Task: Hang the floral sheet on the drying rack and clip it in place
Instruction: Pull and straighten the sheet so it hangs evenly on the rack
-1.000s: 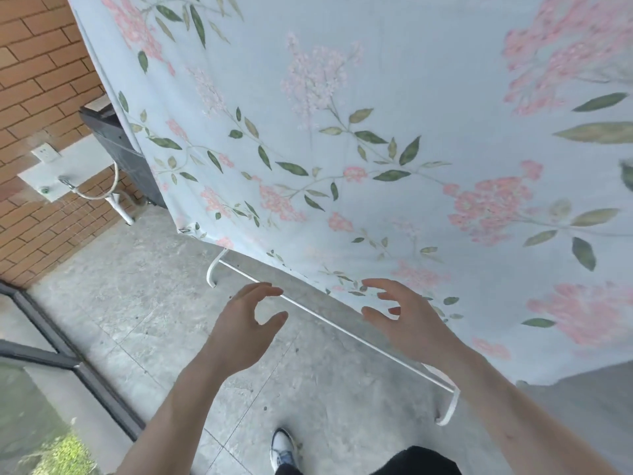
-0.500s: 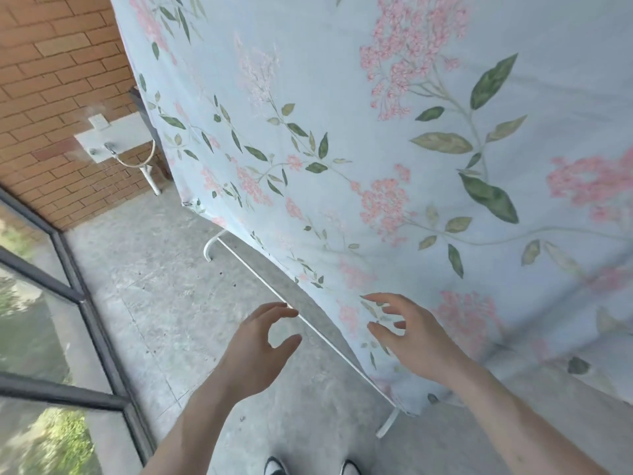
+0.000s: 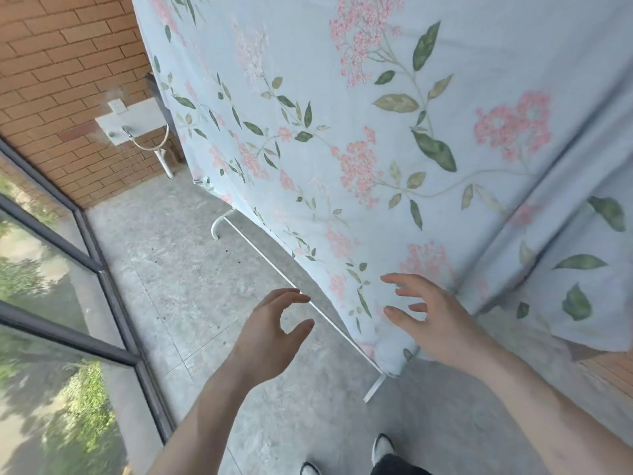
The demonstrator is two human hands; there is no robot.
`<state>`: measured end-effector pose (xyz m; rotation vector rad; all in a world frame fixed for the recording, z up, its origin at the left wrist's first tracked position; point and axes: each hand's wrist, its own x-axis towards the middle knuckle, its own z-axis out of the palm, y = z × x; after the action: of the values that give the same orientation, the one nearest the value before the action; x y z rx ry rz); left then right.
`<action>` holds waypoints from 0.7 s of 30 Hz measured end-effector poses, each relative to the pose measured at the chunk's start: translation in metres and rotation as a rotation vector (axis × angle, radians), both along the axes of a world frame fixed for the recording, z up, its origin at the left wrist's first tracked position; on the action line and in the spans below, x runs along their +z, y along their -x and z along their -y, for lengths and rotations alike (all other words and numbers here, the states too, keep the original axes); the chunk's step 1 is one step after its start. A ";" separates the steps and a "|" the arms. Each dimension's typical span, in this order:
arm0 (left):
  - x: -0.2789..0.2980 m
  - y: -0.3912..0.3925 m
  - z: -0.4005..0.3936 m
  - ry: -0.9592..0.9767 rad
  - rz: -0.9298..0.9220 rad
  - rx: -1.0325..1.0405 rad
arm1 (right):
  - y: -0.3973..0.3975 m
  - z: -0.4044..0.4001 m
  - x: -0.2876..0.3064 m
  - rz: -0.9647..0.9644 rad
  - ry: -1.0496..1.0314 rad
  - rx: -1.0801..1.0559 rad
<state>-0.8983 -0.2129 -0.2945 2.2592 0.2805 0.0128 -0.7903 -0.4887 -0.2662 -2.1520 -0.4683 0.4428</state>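
The floral sheet [image 3: 342,138], pale blue with pink blossoms and green leaves, hangs over the drying rack and fills the upper right of the view. Its lower hem droops almost to the floor. Only the rack's white base bar [image 3: 260,258] and feet show below the cloth; the rest is hidden. My left hand [image 3: 270,334] hovers over the base bar, fingers curled apart, holding nothing. My right hand [image 3: 431,320] is spread in front of the sheet's lower edge, close to the fabric but holding nothing. No clip is visible.
A brick wall [image 3: 68,63] with a grey plate, tap and hose [image 3: 137,132] stands at the left rear. A dark-framed glass wall [image 3: 102,269] runs along the left. The floor is grey concrete [image 3: 178,269]. My shoes [image 3: 382,450] show at the bottom.
The view has swung right and closer to the sheet, so a second fold of it appears at the right. Both hands stay empty near the hem, the right one now lower on the cloth.
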 end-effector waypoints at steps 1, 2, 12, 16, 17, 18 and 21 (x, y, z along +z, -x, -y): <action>0.002 0.006 0.009 0.005 0.005 0.001 | 0.004 0.008 0.002 0.004 -0.012 0.011; 0.006 0.012 0.017 0.003 0.012 0.004 | 0.005 0.016 0.005 0.016 -0.020 0.019; 0.064 0.007 0.136 -0.026 0.156 0.202 | -0.038 0.110 0.058 0.188 -0.153 0.221; 0.080 -0.011 0.213 -0.024 0.230 0.326 | -0.072 0.156 0.085 0.277 -0.198 0.359; 0.083 -0.015 0.230 -0.026 0.244 0.351 | -0.078 0.165 0.090 0.285 -0.214 0.396; 0.087 -0.018 0.248 -0.032 0.251 0.373 | -0.084 0.174 0.096 0.297 -0.226 0.438; 0.099 -0.019 0.284 -0.063 0.230 0.403 | -0.094 0.189 0.112 0.318 -0.254 0.543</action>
<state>-0.8796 -0.4970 -0.1959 2.2009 0.6119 0.4947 -0.6965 -0.6773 -0.1538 -1.8339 -1.2343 0.3094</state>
